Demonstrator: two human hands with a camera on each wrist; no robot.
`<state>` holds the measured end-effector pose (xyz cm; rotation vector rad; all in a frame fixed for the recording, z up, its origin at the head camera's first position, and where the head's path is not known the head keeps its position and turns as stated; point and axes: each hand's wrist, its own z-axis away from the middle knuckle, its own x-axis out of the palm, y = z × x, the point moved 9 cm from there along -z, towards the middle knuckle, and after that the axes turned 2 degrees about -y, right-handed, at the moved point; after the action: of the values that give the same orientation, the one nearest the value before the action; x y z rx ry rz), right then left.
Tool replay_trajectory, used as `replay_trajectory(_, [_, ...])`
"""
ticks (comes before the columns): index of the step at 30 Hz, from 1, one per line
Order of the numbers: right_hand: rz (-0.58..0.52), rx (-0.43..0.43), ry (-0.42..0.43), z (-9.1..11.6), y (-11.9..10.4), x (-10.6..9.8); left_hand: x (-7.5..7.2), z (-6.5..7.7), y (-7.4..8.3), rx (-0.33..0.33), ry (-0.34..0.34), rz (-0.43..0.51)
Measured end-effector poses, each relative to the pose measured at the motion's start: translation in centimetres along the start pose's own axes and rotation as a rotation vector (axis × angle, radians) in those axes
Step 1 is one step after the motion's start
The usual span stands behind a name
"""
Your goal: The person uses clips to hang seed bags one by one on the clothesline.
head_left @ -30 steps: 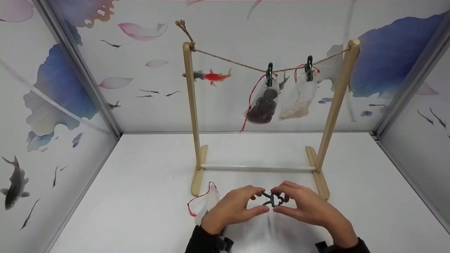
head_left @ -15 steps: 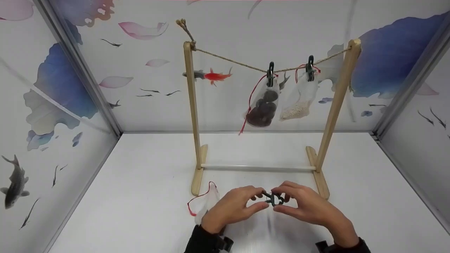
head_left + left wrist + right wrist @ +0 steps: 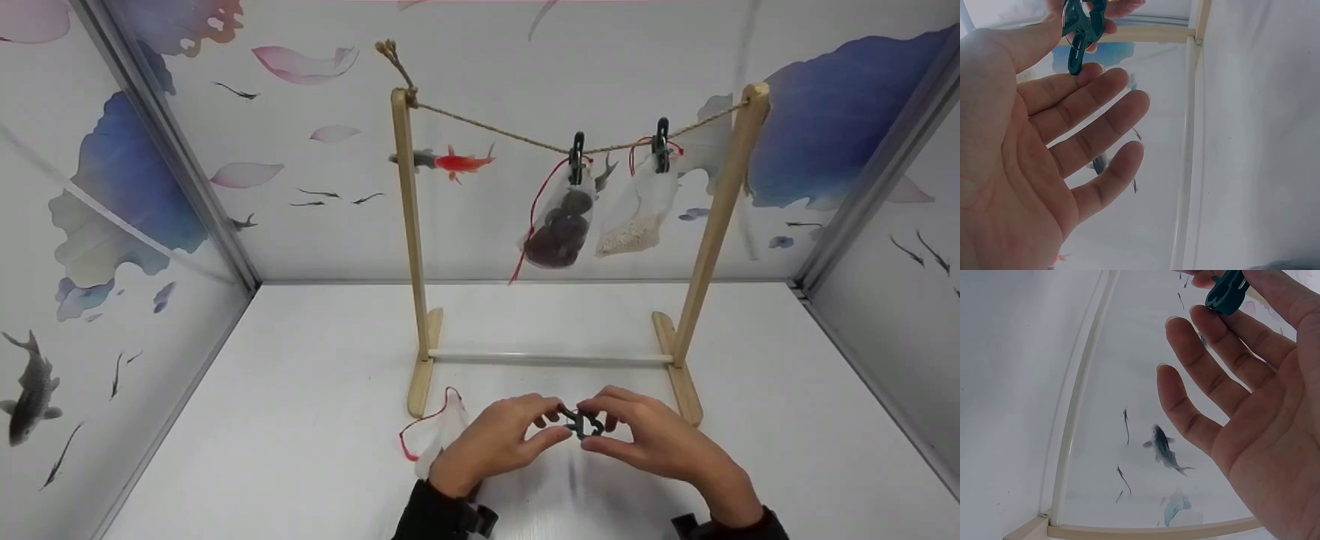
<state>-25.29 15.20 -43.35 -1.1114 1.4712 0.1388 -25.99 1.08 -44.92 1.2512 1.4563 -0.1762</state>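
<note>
Both hands hold one dark green spring clip [image 3: 581, 424] between them, above the table in front of the rack. My left hand [image 3: 502, 439] pinches its handle end with thumb and index finger. At the other end, my right hand [image 3: 652, 435] pinches the clip's nose. In the left wrist view the clip [image 3: 1085, 31] sits at the top, with the remaining fingers spread loosely below. The right wrist view shows only part of the clip [image 3: 1228, 293], partly covered by the thumb. A mesh bag [image 3: 450, 424] with a red drawstring lies behind the left wrist, partly hidden.
A wooden rack [image 3: 409, 225] carries a sagging rope [image 3: 487, 133]. Clips on the rope hold a bag of dark round pieces [image 3: 559, 232] and a bag of pale grains [image 3: 634, 232]. A white rod [image 3: 551, 359] joins the rack's feet. Printed panels surround the white table [image 3: 300, 420].
My left thumb has moved slightly up toward the index finger, bringing the clip's handles closer together. The right hand has barely moved. The hanging dark-filled bag has swayed a little.
</note>
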Motion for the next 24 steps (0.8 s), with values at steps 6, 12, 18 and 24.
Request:
replay_trajectory(6, [-0.005, 0.008, -0.005, 0.0, 0.1, 0.1, -0.5, 0.0, 0.2, 0.034, 0.047, -0.016])
replay_trajectory(12, [-0.009, -0.016, 0.013, 0.0, -0.2, 0.1, -0.8, 0.0, 0.2, 0.039, 0.076, -0.002])
replay_trajectory(18, [-0.020, -0.016, 0.009, -0.1, -0.4, 0.2, -1.2, 0.0, 0.3, 0.049, 0.105, 0.019])
replay_trajectory(24, [-0.025, 0.023, -0.022, -0.2, -0.2, 0.5, -1.6, 0.0, 0.3, 0.046, 0.136, 0.024])
